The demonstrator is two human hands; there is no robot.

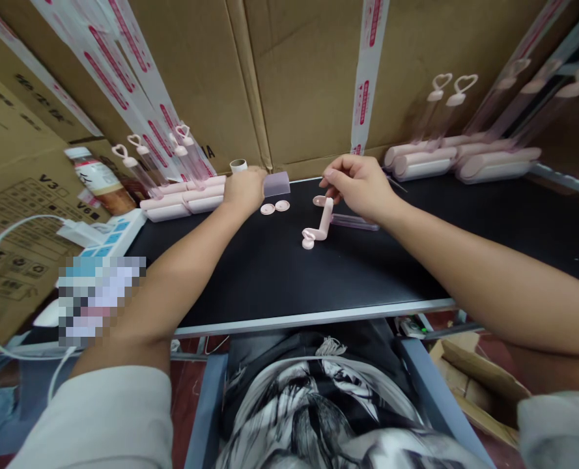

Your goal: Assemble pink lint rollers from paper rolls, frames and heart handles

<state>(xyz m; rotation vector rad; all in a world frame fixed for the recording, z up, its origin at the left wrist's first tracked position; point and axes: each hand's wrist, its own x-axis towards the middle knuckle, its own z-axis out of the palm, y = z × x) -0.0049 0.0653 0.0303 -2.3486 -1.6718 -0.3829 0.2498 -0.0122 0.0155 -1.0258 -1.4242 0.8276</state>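
Note:
My left hand (244,189) is beside a white roll (239,165) and a translucent lilac piece (276,184) near the cardboard wall; its fingers are mostly hidden. My right hand (352,182) hovers with curled fingers over the top of a pink angled part (326,220); whether it pinches anything is too small to tell. A clear pinkish tube (355,222) lies on the black table (269,280), right of that part. Two small round pink caps (275,208) lie between my hands.
Pink cases with upright heart-topped wands stand at the back left (186,195) and back right (426,163). At left are a bottle (101,179), a power strip (108,238) and a white cable. Cardboard (309,78) walls the back.

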